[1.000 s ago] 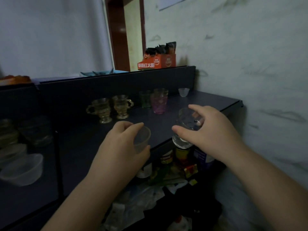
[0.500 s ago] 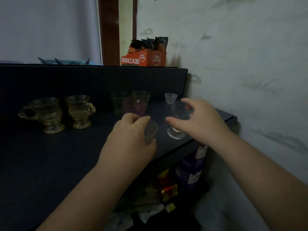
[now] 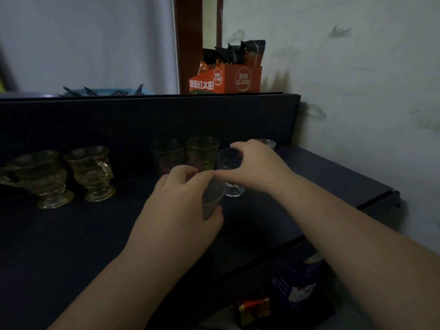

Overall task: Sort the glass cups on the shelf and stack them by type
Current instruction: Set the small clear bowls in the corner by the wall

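My left hand (image 3: 181,210) grips a small frosted cup (image 3: 212,198), tilted, just above the dark shelf (image 3: 71,234). My right hand (image 3: 257,167) grips a clear glass cup (image 3: 229,172) by its rim; the cup's base looks to be on the shelf, close to the frosted cup. Behind them stand two tinted tumblers (image 3: 202,151), greenish above and pink near the base. A small clear cup (image 3: 267,142) peeks out behind my right hand. Two amber handled cups (image 3: 91,172) stand at the left.
An orange box of sachets (image 3: 226,79) sits on the upper ledge by the wall. The shelf's right front corner (image 3: 381,194) is near the marbled wall. Packets and a purple box (image 3: 297,282) lie on the level below.
Both hands have moved further back over the shelf toward the tinted tumblers. The clear glass has come down from mid-air to the shelf surface, and the two hands are now closer together.
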The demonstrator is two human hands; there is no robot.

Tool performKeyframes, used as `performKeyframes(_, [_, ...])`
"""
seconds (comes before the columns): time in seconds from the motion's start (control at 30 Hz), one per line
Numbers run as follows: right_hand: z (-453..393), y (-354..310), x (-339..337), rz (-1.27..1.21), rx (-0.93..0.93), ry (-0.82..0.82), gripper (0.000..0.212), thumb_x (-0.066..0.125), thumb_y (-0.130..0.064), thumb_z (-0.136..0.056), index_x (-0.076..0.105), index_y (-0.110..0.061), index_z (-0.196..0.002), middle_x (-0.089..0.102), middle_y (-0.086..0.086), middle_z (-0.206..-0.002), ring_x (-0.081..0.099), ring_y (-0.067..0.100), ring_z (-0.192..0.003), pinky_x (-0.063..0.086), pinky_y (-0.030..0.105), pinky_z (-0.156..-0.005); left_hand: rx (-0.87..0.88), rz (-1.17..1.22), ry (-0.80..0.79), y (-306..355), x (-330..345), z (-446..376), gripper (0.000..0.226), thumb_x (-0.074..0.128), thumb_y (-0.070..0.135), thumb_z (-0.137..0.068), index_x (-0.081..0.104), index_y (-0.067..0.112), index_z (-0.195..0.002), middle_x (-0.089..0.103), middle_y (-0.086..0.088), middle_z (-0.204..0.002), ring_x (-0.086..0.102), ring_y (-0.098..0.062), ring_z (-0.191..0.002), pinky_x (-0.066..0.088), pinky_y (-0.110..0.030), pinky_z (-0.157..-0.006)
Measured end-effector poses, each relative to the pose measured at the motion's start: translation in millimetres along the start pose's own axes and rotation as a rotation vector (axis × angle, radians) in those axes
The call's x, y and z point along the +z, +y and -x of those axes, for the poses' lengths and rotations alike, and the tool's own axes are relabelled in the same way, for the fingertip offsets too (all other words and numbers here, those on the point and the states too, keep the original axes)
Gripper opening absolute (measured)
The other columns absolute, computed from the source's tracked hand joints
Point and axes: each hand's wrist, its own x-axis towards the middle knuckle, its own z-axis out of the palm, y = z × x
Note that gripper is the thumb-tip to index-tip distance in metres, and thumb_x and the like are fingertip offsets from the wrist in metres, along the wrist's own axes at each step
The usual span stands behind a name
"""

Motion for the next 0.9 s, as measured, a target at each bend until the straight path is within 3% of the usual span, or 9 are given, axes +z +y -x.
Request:
performKeyframes(0.1, [-15, 3, 8, -0.060, -0.064, -0.049, 0.078, 0.071, -0.066, -0.071, 0.059, -0.021, -0.134, 0.056, 0.007, -0.126, 0.057, 0.026, -0.116, 0.050, 0.044, -0.095, -0.045, -0.029, 0.039, 15, 1, -10, 0.066, 0.069, 0.046, -0.076, 0.044, 0.041, -0.136, 0.040, 0.016, -0.131, 0.042, -0.004, -0.113, 0.049, -0.030, -0.087])
performKeyframes(0.23, [-27, 16, 11, -0.033, -0.124, -0.150, 0.071, 0.068, -0.054, -0.075, 0.048, -0.028, -0.138, 0.049, 0.001, -0.130, 0.052, 0.026, -0.120, 0.046, 0.040, -0.089, -0.090, -0.093, 0.082, 42, 8, -28, 0.063, 0.067, 0.044, -0.076, 0.049, 0.036, -0.135, 0.045, 0.013, -0.129, 0.047, -0.010, -0.111, 0.051, -0.036, -0.085])
performKeyframes(0.33, [-24, 53, 1, -0.025, -0.184, -0.185, 0.083, 0.066, -0.062, -0.071, 0.040, -0.030, -0.144, 0.047, 0.000, -0.135, 0.050, 0.024, -0.124, 0.046, 0.040, -0.090, -0.108, -0.141, 0.115, 63, 22, -44, 0.062, 0.064, 0.046, -0.076, 0.050, 0.032, -0.135, 0.047, 0.011, -0.126, 0.049, -0.012, -0.108, 0.050, -0.034, -0.082])
performKeyframes(0.47, [-9, 128, -30, 0.036, -0.169, -0.074, 0.092, 0.068, -0.072, -0.066, 0.042, -0.031, -0.144, 0.049, -0.001, -0.139, 0.050, 0.023, -0.128, 0.047, 0.040, -0.098, -0.097, -0.163, 0.142, 102, 54, -70, 0.063, 0.063, 0.047, -0.078, 0.049, 0.030, -0.137, 0.047, 0.010, -0.125, 0.045, -0.012, -0.112, 0.039, -0.027, -0.082])
performKeyframes(0.63, [15, 219, -75, 0.086, -0.102, -0.048, 0.072, 0.064, -0.067, -0.060, 0.057, -0.037, -0.125, 0.058, -0.004, -0.112, 0.060, 0.021, -0.108, 0.050, 0.035, -0.087, -0.147, -0.132, -0.010, 138, 121, -122, 0.058, 0.063, 0.047, -0.082, 0.044, 0.036, -0.136, 0.041, 0.008, -0.131, 0.040, -0.013, -0.116, 0.039, -0.027, -0.088])
performKeyframes(0.8, [37, 268, -105, 0.155, -0.050, -0.095, 0.084, 0.068, -0.067, -0.067, 0.048, -0.032, -0.142, 0.055, -0.003, -0.130, 0.053, 0.020, -0.120, 0.045, 0.039, -0.099, -0.242, -0.152, -0.189, 143, 175, -172, 0.059, 0.063, 0.046, -0.083, 0.045, 0.031, -0.137, 0.041, 0.000, -0.136, 0.040, -0.021, -0.120, 0.043, -0.038, -0.095])
performKeyframes(0.9, [45, 285, -113, 0.121, -0.032, -0.050, 0.092, 0.050, -0.077, -0.058, 0.050, -0.034, -0.139, 0.056, -0.006, -0.128, 0.054, 0.018, -0.118, 0.047, 0.041, -0.097, -0.276, -0.178, -0.229, 140, 193, -186, 0.061, 0.063, 0.046, -0.084, 0.043, 0.029, -0.139, 0.040, -0.004, -0.138, 0.039, -0.025, -0.122, 0.044, -0.040, -0.095])
